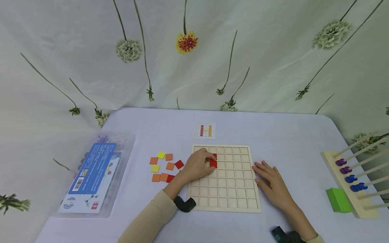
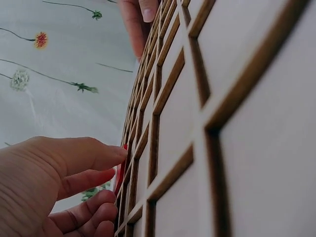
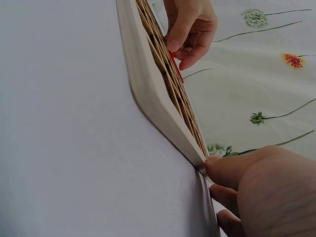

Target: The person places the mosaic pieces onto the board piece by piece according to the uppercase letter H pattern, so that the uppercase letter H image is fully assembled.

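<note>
My left hand (image 1: 199,164) is over the left part of the wooden grid board (image 1: 235,192), thumb and index finger pinching a red square tile (image 1: 213,164) at one of its cells. A second red tile (image 1: 214,156) shows just above it, partly behind the fingers. In the left wrist view the thumb (image 2: 98,154) and index finger sit close around red tile edges (image 2: 120,173). My right hand (image 1: 271,184) rests at the board's right edge with its fingers extended. Its thumb (image 3: 232,167) touches the rim in the right wrist view.
Left of the board lie loose orange (image 1: 156,177), yellow (image 1: 155,168) and red tiles (image 1: 179,164). A pattern card (image 1: 200,135) lies behind the board. A clear plastic box (image 1: 113,195) stands far left. On the right are a peg rack with beads (image 1: 337,168) and a green block (image 1: 338,200).
</note>
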The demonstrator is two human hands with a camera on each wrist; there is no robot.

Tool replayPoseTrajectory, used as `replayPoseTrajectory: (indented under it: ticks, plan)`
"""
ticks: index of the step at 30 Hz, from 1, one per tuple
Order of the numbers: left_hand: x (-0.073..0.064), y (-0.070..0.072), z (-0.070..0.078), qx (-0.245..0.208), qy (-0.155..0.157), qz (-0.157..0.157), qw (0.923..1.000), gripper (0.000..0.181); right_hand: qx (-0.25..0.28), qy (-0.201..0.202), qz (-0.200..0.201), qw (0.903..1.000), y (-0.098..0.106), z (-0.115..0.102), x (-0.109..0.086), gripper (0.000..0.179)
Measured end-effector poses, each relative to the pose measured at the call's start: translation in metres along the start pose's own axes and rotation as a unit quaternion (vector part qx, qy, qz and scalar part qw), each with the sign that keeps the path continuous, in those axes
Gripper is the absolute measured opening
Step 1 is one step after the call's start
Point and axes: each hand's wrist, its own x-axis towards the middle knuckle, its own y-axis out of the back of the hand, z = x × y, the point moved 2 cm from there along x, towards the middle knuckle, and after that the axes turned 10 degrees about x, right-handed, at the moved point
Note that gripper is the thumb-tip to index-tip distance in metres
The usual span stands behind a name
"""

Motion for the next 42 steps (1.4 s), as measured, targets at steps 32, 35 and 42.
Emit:
replayPoseTrajectory:
  ticks: [32,35,42]
  plan:
    - [-0.072,0.046,-0.091,-0.032,0.124,0.094,0.9873,0.036,-0.005,-0.001,-0.002,1.0000,-0.001,0.000,0.000,0.039]
    - [-0.073,0.041,-0.094,-0.030,0.125,0.091,0.9875,0.036,-0.007,-0.002,-0.002,1.0000,-0.001,-0.001,0.000,0.039]
    - [-0.071,0.035,-0.095,-0.022,0.117,0.097,0.9881,0.033,-0.006,-0.011,-0.007,0.9999,0.000,0.000,0.001,0.040]
